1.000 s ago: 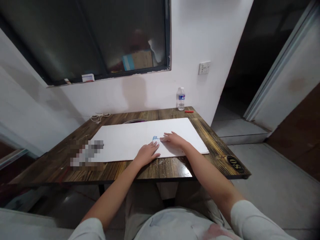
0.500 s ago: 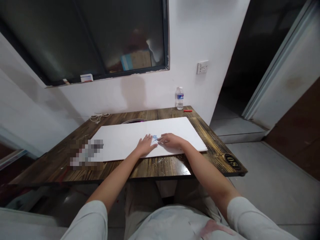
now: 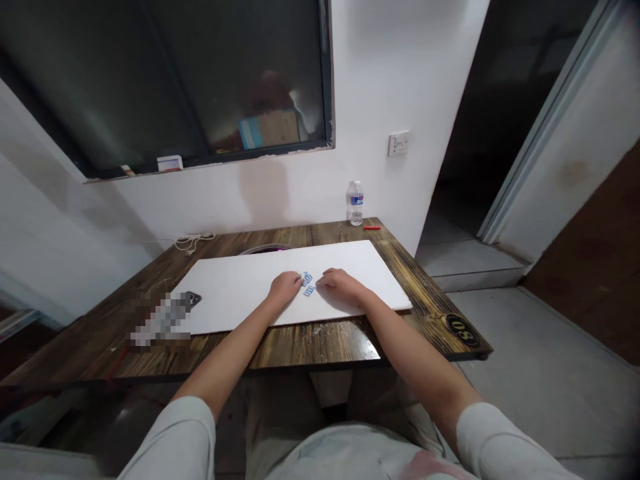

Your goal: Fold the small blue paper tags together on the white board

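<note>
A large white board [image 3: 235, 287] lies on the wooden table [image 3: 320, 340]. Near its middle sit a few small blue clips [image 3: 308, 285]. My left hand [image 3: 283, 288] rests on the board just left of the clips, fingers curled, fingertips at the clips. My right hand [image 3: 337, 283] lies just right of them, fingers drawn together and pinching toward the clips. Whether either hand grips a clip is too small to tell.
A water bottle [image 3: 355, 203] and a red pen [image 3: 371, 228] stand at the table's far right corner. A white cable [image 3: 193, 239] lies at the far left, and a blurred item with a dark object [image 3: 165, 315] is on the left. A doorway opens on the right.
My left hand moved forward from the board's near edge to the clips and curled its fingers. The clips now lie spread between my two hands. The view has shifted slightly.
</note>
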{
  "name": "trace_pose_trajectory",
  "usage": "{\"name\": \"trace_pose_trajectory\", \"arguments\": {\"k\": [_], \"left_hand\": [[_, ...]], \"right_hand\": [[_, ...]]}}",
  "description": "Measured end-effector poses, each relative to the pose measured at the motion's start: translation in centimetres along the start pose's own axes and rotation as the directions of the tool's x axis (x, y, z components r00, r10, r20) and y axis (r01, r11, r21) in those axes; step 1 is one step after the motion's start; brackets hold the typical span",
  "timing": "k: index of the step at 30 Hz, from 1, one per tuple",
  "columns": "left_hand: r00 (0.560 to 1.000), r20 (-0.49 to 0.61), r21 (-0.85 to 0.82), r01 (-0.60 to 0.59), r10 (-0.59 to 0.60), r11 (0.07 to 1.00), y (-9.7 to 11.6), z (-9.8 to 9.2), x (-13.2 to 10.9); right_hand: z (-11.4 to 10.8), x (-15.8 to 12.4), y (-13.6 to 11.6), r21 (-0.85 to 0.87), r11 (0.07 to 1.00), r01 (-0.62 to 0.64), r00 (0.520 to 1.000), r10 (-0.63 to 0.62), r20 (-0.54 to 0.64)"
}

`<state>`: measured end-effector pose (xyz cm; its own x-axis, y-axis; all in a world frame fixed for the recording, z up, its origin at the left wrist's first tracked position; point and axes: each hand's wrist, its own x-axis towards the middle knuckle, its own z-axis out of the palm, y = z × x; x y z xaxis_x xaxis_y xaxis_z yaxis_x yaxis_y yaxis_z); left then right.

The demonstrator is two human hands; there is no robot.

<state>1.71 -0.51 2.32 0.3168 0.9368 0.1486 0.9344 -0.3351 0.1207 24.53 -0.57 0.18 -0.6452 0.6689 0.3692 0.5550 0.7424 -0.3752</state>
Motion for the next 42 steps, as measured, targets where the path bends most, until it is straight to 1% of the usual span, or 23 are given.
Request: {"name": "trace_pose_trajectory", "arguments": {"k": [3, 6, 8, 9, 11, 13, 14, 15, 18, 21, 23, 25, 27, 29, 30, 32, 35, 37, 39, 40, 42], "left_hand": [[0.984, 0.087, -0.101, -0.146, 0.155, 0.984, 0.8, 0.3, 0.0], [0.954, 0.146, -0.236, -0.222, 0.260, 0.946, 1.6, 0.1, -0.6], [0.924, 0.172, -0.305, -0.279, 0.341, 0.911, 1.7, -0.3, -1.5], [0.898, 0.187, -0.335, -0.322, 0.398, 0.885, 1.7, -0.5, -2.0], [0.853, 0.185, -0.391, -0.392, 0.488, 0.833, 1.4, -0.8, -3.4], [0.834, 0.149, -0.397, -0.441, 0.531, 0.805, 0.7, -1.1, -4.8], [0.835, 0.133, -0.388, -0.451, 0.533, 0.804, 0.3, -1.3, -5.4], [0.853, 0.120, -0.372, -0.436, 0.508, 0.820, -0.2, -1.3, -6.0], [0.943, 0.075, -0.243, -0.298, 0.324, 0.923, -1.8, -1.4, -7.0], [0.985, 0.083, -0.096, -0.146, 0.154, 0.985, -3.0, -1.1, -7.1], [0.990, 0.116, -0.028, -0.074, 0.077, 0.997, -3.2, -0.8, -6.5], [0.988, 0.153, 0.008, -0.023, 0.022, 1.000, -2.8, -0.5, -5.3], [0.983, 0.185, 0.019, 0.016, -0.019, 1.000, -1.9, -0.3, -3.7], [0.976, 0.215, -0.001, 0.033, -0.032, 0.999, -0.7, -0.1, -2.0], [0.974, 0.225, -0.016, 0.032, -0.027, 0.999, 0.0, 0.0, -1.2], [0.971, 0.234, -0.061, -0.031, 0.044, 0.998, 1.4, 0.2, -0.2], [0.946, 0.234, -0.144, -0.192, 0.222, 0.971, 3.1, 0.4, -0.1], [0.913, 0.211, -0.176, -0.316, 0.349, 0.932, 3.7, 0.6, -1.0], [0.887, 0.158, -0.162, -0.410, 0.434, 0.898, 3.7, 0.5, -2.4], [0.889, 0.125, -0.136, -0.424, 0.440, 0.895, 3.5, 0.4, -3.2], [0.905, 0.069, -0.065, -0.417, 0.420, 0.907, 2.6, 0.1, -4.7]], "right_hand": [[-0.1, 0.1, 0.5, -0.003, 0.997, -0.071, 0.996, 0.071, -0.058], [-0.3, 0.1, 0.7, 0.006, 0.986, -0.169, 0.976, 0.168, -0.140], [-0.3, 0.1, 0.8, 0.015, 0.980, -0.199, 0.966, 0.198, -0.167], [-0.3, 0.1, 0.9, 0.022, 0.979, -0.204, 0.964, 0.204, -0.169], [-0.2, 0.1, 0.9, 0.046, 0.977, -0.206, 0.963, 0.211, -0.170], [-0.1, 0.0, 0.8, 0.084, 0.980, -0.178, 0.970, 0.189, -0.154], [0.0, 0.0, 0.7, 0.097, 0.984, -0.146, 0.979, 0.158, -0.129], [0.0, 0.0, 0.6, 0.106, 0.989, -0.106, 0.989, 0.116, -0.094], [0.1, -0.1, 0.1, 0.131, 0.991, 0.002, 1.000, -0.003, 0.008], [0.3, -0.1, -0.1, 0.186, 0.982, 0.025, 0.999, -0.033, 0.036], [0.5, 0.0, -0.1, 0.223, 0.975, 0.023, 0.998, -0.036, 0.055], [0.7, 0.0, -0.1, 0.257, 0.966, 0.019, 0.996, -0.040, 0.076], [0.8, 0.1, -0.2, 0.289, 0.957, 0.012, 0.996, -0.037, 0.082], [0.6, 0.1, -0.4, 0.310, 0.951, -0.012, 0.997, -0.010, 0.071], [0.5, 0.2, -0.4, 0.304, 0.952, -0.041, 0.998, 0.024, 0.059], [0.0, 0.2, -0.4, 0.247, 0.959, -0.141, 0.990, 0.140, 0.023], [-0.8, 0.2, 0.1, 0.114, 0.950, -0.291, 0.953, 0.299, -0.053], [-1.2, 0.2, 0.3, 0.067, 0.940, -0.333, 0.937, 0.338, -0.086], [-1.4, 0.1, 0.4, 0.051, 0.934, -0.354, 0.928, 0.358, -0.105], [-1.4, 0.1, 0.4, 0.046, 0.932, -0.361, 0.925, 0.364, -0.112], [-1.5, 0.0, 0.1, 0.038, 0.932, -0.360, 0.924, 0.362, -0.121]]}}
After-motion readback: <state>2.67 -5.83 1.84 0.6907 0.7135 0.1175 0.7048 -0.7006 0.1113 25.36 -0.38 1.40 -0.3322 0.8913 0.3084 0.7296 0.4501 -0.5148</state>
